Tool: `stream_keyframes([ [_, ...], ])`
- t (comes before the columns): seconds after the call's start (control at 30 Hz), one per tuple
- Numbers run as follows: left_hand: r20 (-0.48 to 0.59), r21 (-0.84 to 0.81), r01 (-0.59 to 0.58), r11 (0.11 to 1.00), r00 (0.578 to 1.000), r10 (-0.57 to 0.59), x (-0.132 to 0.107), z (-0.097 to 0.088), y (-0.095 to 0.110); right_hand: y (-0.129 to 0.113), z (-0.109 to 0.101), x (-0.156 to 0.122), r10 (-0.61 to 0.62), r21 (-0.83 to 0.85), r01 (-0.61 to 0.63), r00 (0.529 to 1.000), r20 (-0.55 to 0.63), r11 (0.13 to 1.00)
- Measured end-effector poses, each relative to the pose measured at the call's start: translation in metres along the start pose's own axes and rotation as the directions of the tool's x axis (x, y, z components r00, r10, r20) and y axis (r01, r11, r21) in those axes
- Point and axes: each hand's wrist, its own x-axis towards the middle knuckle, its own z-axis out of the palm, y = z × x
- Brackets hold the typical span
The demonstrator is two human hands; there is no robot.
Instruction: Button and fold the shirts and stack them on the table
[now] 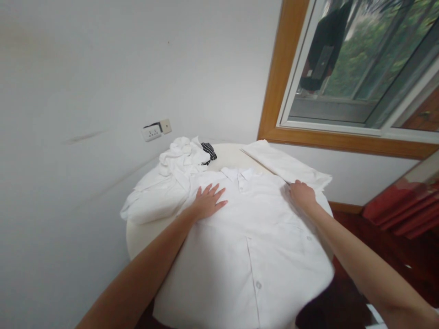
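Note:
A white button-up shirt (226, 256) lies spread front side up, collar toward the wall, its lower part hanging over the near edge of a round cream table (226, 157). My left hand (208, 202) rests flat on the shirt's upper left, fingers spread. At the shirt's right shoulder, my right hand (302, 194) is closed, its fingers curled on the fabric edge and partly hidden. Just beyond that hand lies a folded white garment (283, 162).
A heap of crumpled white clothes (161, 187) sits at the table's left, with a black striped cloth (209, 153) beside it. Behind are the wall, a socket (151, 132) and a wood-framed window (274, 109). Red fabric (408, 205) hangs at the right.

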Motion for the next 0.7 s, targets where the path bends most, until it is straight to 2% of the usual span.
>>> stream_keyframes([
  [0.17, 0.155, -0.023, 0.038, 0.999, 0.987, -0.033, -0.007, -0.015, 0.000, -0.015, -0.003, -0.014, -0.089, -0.074, 0.082, 0.991, -0.100, 0.994],
  [0.3, 0.248, -0.010, 0.049, 0.999, 0.968, -0.045, -0.017, -0.031, -0.002, -0.028, -0.005, -0.025, -0.112, 0.038, 0.113, 0.993, -0.040, 0.993],
  [0.4, 0.263, -0.017, 0.042, 0.999, 0.964, -0.036, -0.020, -0.038, -0.003, -0.022, -0.004, -0.021, -0.104, 0.150, 0.101, 0.994, 0.015, 0.983],
  [0.47, 0.269, -0.023, 0.048, 0.999, 0.962, -0.040, -0.021, -0.039, -0.003, -0.012, -0.002, -0.014, -0.045, 0.179, 0.035, 0.997, 0.055, 0.983],
  [0.57, 0.273, -0.021, 0.053, 0.998, 0.961, -0.045, -0.021, -0.040, -0.003, -0.001, 0.001, -0.004, 0.030, 0.134, -0.047, 0.992, 0.127, 0.990],
  [0.7, 0.271, -0.033, 0.044, 0.998, 0.962, -0.034, -0.021, -0.039, -0.003, 0.001, 0.001, -0.002, 0.050, 0.032, -0.055, 0.988, 0.145, 0.998],
])
